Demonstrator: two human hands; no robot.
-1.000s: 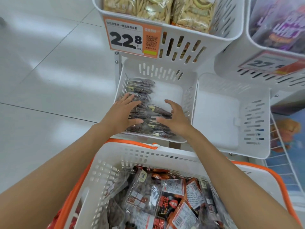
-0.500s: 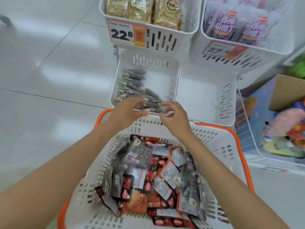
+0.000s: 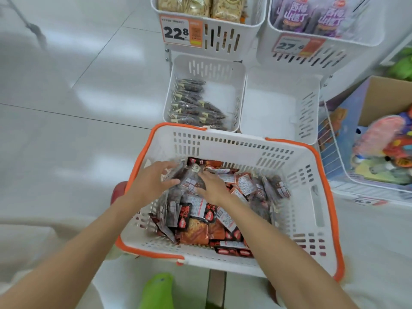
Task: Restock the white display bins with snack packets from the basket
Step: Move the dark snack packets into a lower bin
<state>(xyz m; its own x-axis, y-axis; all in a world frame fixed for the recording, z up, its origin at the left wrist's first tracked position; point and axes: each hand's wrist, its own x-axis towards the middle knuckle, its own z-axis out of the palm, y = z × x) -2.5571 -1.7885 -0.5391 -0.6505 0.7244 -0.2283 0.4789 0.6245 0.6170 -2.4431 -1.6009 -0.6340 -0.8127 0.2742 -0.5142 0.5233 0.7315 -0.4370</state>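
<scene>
A white basket with an orange rim (image 3: 289, 148) stands in front of me, holding several red and dark snack packets (image 3: 200, 221). My left hand (image 3: 151, 184) is inside it at the back left, fingers and thumb curled round a bunch of clear dark packets (image 3: 178, 175). Beside it, my right hand (image 3: 215, 189) lies with straight fingers on the packets. Beyond the basket, the lower left white bin (image 3: 207, 63) holds a row of dark packets (image 3: 194, 108) along its left side. The lower right white bin (image 3: 278, 103) holds nothing.
Two upper bins (image 3: 223, 39) carry orange price tags, one holding tan snack bags, the other purple bags (image 3: 312, 16). A wire bin with toys (image 3: 383, 152) and a cardboard box (image 3: 388, 94) stand at the right. A green shoe (image 3: 158, 291) is below the basket.
Both hands have drawn back from the lower left bin and dropped into the basket. The left hand now grips packets there. The view has pulled back from the bins.
</scene>
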